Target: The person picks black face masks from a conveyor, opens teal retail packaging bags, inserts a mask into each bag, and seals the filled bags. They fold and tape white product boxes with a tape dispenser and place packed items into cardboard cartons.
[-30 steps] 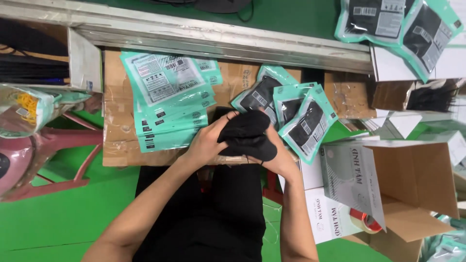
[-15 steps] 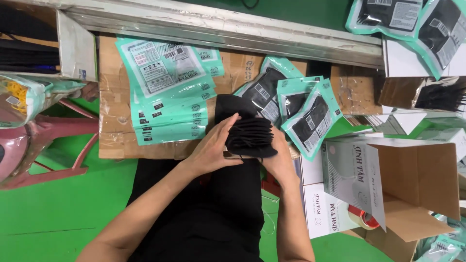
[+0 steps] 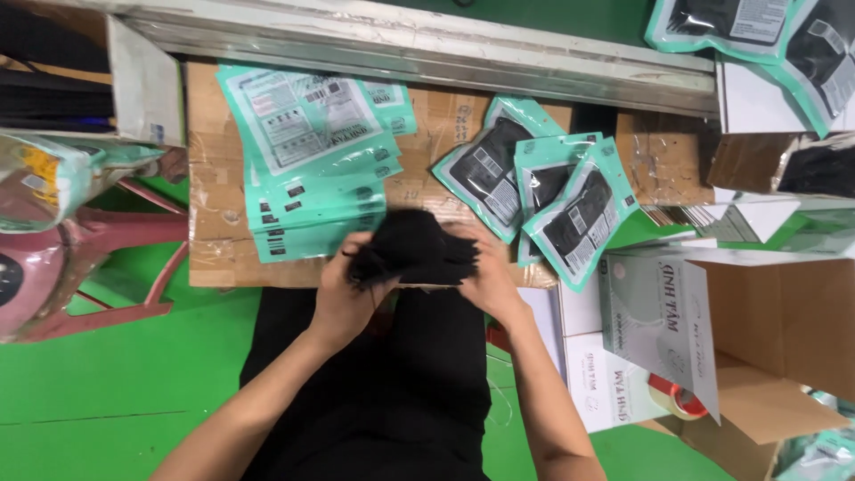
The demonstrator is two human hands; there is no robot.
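black mask stack (image 3: 411,248) | soft, layered | left hand (image 3: 343,289), right hand (image 3: 488,281) gripping

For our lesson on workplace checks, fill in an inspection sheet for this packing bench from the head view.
Surface: cardboard sheet as bench top.
Job's things: stack of black masks held in both hands; empty teal pouches piled left; filled pouches on the right.
Clutter: tape roll, open carton.
Grippers: left hand and right hand grip the stack's ends.
Cables: nothing seen.
Surroundings: green floor, pink chair.
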